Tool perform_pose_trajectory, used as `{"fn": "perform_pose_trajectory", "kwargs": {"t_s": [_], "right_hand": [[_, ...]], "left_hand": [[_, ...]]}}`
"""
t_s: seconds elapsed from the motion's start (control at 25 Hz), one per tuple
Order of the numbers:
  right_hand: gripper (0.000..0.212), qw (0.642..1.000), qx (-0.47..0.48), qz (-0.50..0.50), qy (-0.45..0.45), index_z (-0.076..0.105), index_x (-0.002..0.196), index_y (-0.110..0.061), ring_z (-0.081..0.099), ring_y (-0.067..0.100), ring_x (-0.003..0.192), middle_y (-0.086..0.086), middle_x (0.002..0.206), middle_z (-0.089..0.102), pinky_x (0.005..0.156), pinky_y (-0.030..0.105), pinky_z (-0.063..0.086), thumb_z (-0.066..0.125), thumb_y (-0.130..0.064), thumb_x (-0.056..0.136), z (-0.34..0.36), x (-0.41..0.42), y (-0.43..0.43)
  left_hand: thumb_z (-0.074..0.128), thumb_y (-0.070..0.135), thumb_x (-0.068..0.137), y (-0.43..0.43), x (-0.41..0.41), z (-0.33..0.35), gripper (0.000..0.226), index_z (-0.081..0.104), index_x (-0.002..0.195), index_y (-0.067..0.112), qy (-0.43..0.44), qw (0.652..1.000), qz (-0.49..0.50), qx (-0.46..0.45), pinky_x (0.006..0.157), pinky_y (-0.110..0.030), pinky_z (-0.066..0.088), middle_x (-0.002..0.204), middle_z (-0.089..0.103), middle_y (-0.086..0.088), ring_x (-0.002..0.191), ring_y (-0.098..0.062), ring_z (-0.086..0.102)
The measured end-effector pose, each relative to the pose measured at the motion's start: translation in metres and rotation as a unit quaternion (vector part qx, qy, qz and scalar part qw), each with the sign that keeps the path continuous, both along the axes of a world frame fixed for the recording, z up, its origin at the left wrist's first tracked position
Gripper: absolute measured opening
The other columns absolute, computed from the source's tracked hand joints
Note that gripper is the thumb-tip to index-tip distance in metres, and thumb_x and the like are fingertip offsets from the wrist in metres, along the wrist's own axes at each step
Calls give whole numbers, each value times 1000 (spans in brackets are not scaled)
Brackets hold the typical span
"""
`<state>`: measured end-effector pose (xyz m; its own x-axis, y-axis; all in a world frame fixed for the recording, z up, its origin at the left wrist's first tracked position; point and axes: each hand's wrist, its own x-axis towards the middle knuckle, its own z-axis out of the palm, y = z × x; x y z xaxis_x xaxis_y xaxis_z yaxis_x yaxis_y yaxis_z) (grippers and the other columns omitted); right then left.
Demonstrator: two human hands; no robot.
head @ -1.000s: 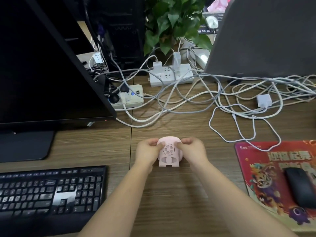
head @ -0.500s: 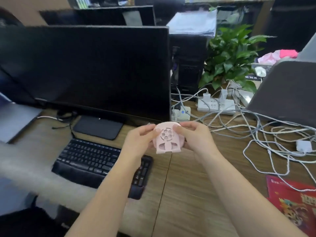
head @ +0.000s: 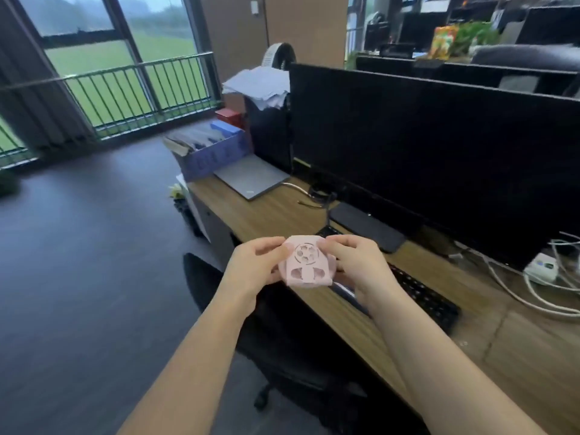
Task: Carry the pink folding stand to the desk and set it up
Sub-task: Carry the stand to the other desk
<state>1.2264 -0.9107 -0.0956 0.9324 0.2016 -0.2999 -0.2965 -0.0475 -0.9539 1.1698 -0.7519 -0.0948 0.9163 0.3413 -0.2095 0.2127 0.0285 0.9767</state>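
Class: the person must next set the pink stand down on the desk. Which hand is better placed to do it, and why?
Probably the right hand. Both hands grip the pink stand, but the right one already hangs over the desk and keyboard, while the left hand sits out past the desk edge, above the chair.

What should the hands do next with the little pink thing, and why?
Probably lower it onto the bare wood of the desk. The left hand and right hand hold the pink stand in the air at the desk's edge, still folded flat, so it needs a surface before opening.
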Motion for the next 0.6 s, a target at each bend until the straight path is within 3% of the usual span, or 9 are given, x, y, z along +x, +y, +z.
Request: {"fn": "perform_pose_trajectory", "kwargs": {"t_s": [0.24, 0.44, 0.6], "right_hand": [[22, 997, 36, 68, 13, 66, 98, -5, 68, 22, 72, 14, 89, 73, 60, 32, 55, 70, -17, 79, 5, -69, 183], [24, 994, 33, 108, 8, 64, 102, -9, 72, 27, 85, 13, 96, 74, 75, 40, 60, 70, -19, 80, 11, -80, 300], [17, 993, 46, 110, 6, 64, 92, -12, 73, 30, 86, 16, 96, 74, 79, 45, 60, 71, -19, 78, 3, -52, 369]], "left_hand": [[67, 18, 83, 176, -87, 2, 29, 65, 111, 8, -7, 997, 75, 0, 66, -28, 58, 103, 73, -8, 92, -20, 70], [66, 15, 84, 284, -108, 10, 23, 66, 107, 9, -10, 992, 123, 3, 68, -31, 57, 103, 73, -9, 91, -21, 70], [67, 14, 84, 350, -82, 7, 25, 66, 107, 7, -13, 990, 137, 6, 76, -36, 58, 104, 72, -11, 92, -23, 69]]}}
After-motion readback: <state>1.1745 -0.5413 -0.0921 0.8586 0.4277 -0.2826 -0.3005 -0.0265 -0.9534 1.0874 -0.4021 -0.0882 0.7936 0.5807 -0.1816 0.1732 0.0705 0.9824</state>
